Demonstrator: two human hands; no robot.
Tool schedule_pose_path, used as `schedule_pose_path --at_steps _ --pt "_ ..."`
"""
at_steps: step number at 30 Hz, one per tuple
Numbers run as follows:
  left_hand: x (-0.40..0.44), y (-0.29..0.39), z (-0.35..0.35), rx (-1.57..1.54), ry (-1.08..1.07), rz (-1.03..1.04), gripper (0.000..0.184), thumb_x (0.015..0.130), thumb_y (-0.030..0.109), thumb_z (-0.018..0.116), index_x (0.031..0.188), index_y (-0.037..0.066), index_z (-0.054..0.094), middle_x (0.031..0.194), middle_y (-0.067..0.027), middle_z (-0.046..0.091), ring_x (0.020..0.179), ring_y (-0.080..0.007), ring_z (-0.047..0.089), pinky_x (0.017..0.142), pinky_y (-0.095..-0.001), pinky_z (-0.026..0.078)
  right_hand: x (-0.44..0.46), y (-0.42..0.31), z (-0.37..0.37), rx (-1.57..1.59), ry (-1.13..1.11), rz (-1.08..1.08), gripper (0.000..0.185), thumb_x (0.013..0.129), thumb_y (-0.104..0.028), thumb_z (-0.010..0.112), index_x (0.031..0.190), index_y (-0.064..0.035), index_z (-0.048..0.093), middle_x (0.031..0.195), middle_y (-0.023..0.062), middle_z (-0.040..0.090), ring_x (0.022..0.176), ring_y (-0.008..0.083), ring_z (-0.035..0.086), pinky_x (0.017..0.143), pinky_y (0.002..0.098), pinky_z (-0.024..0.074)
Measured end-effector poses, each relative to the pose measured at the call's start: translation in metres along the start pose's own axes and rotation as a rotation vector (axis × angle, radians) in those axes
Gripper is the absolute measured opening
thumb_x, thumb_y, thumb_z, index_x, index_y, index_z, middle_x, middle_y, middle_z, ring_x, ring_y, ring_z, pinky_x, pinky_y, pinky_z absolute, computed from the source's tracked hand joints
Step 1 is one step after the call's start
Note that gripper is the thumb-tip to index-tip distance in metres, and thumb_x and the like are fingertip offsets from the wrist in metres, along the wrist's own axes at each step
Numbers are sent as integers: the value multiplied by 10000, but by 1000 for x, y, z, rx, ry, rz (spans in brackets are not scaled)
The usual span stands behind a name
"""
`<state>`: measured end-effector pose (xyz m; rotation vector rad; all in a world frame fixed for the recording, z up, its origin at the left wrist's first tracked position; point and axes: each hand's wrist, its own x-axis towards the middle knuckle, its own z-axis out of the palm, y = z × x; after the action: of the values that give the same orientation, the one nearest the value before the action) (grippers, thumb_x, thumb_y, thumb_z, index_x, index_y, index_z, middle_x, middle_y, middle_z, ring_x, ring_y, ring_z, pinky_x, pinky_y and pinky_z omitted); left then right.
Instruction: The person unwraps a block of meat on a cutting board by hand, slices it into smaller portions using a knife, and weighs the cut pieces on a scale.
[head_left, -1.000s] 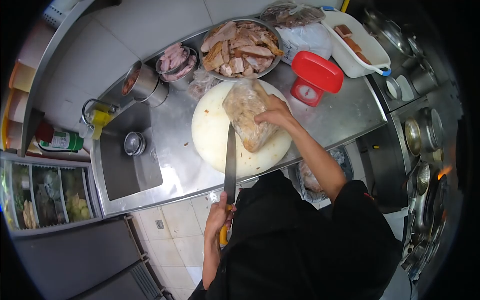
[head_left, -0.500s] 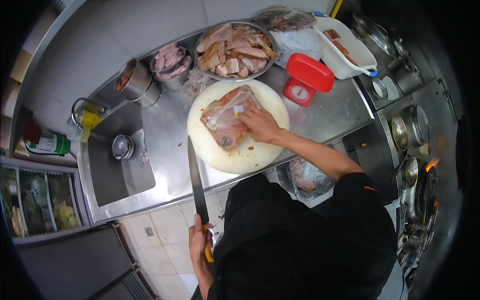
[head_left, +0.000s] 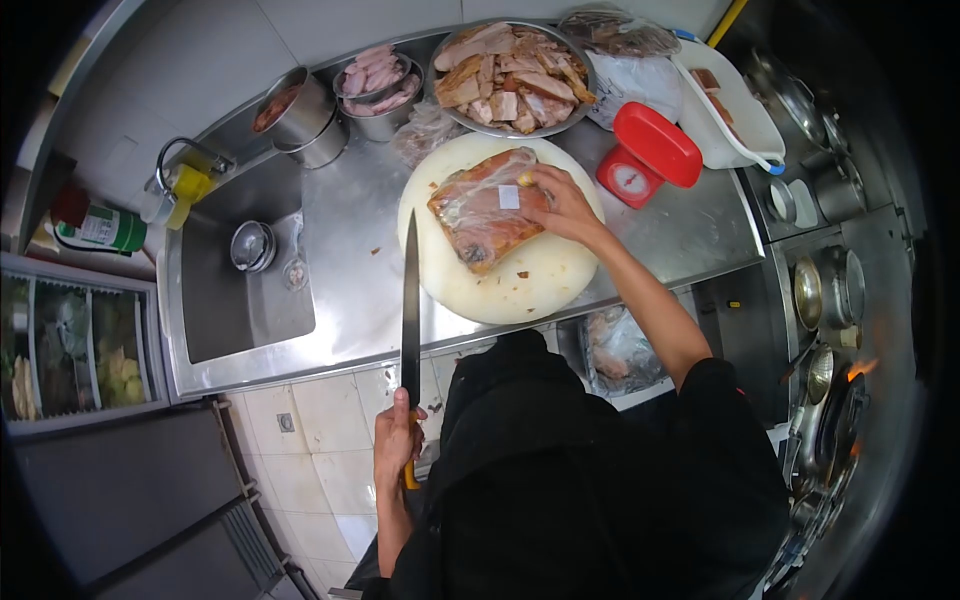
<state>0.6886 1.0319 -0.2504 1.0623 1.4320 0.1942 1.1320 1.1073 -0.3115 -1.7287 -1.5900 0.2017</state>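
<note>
A plastic-wrapped slab of brown meat [head_left: 470,215] with a small white label lies flat on the round white cutting board [head_left: 545,290]. My right hand [head_left: 562,203] holds the slab at its right edge, thumb and fingers bent over the wrap, a bit of yellow at the fingertips. Down at the left, in front of the counter, my left hand [head_left: 396,440] is closed round the yellow handle of a long knife [head_left: 411,330]. The blade points away from me, its tip over the board's left edge, apart from the meat.
Behind the board are a large bowl of cut meat [head_left: 512,128], steel pots [head_left: 318,140] and a plastic bag [head_left: 425,135]. A red scale [head_left: 640,170] and white tub [head_left: 735,150] stand right. The sink [head_left: 240,310] is left; a flame [head_left: 860,369] burns far right.
The wrapped slab has been turned over and lies flat with its label up. My right hand has shifted to its right edge. The knife has moved left, away from the slab.
</note>
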Motion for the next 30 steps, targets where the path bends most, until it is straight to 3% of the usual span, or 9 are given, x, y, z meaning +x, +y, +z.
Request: schedule_pose_path --at_steps 5,8,11,17,20,23,26,29,30 --pt "-7 1 6 17 59 -18 777 977 683 380 777 -37 594 450 -18 412 333 -102 372 333 -278 270 48 -12 22 -172 -143 -168 502 693 -179 707 1175 -58 641 1364 151 537 1314 328 448 1091 429 371" --pt "-16 -4 6 41 114 -6 769 981 671 391 782 -42 598 453 -12 409 339 -97 365 336 -278 270 57 6 13 -208 -99 -43 542 709 -170 752 1212 -18 616 1286 165 595 1220 326 548 995 396 456" --pt "-25 -11 11 -58 159 -52 758 985 658 402 787 -45 604 456 -7 408 347 -93 362 341 -276 273 52 -8 -17 -93 -95 521 492 736 -170 729 1192 -12 628 1107 162 677 1018 299 657 864 383 513" --pt "-27 -14 25 -109 183 -54 754 991 652 393 793 -42 613 462 -8 409 352 -94 362 346 -277 272 50 5 -1 -45 42 501 397 771 -69 697 1157 -2 635 811 121 679 717 252 669 723 347 534" --pt "-21 -9 29 -85 191 -18 759 994 651 385 800 -45 619 469 -8 409 359 -94 366 350 -278 270 74 1 17 607 22 709 218 805 2 625 1022 11 637 954 175 685 873 291 685 739 400 552" --pt "-18 -6 31 -77 184 8 762 997 648 379 805 -48 623 475 -7 411 366 -94 369 355 -278 272 99 -34 21 1144 40 817 296 819 111 529 1077 -15 602 910 124 650 859 276 661 743 394 554" --pt "-16 -4 29 -83 186 19 760 998 645 380 800 -48 620 476 -6 409 368 -94 371 359 -277 274 137 20 36 1710 232 950 354 828 157 479 1117 -30 560 866 106 629 857 281 652 772 395 550" --pt "-20 -10 28 -109 194 0 755 998 643 383 791 -45 614 474 -8 410 367 -95 373 360 -276 273 149 65 16 1581 320 565 301 852 130 504 1102 -32 553 1012 154 652 975 272 652 824 372 542" --pt "-19 -11 26 -121 201 -3 754 998 643 385 788 -44 613 472 -9 410 366 -95 374 360 -276 273 145 66 3 1359 149 549 289 852 69 557 1124 -28 559 1086 179 636 1029 286 637 856 376 533"
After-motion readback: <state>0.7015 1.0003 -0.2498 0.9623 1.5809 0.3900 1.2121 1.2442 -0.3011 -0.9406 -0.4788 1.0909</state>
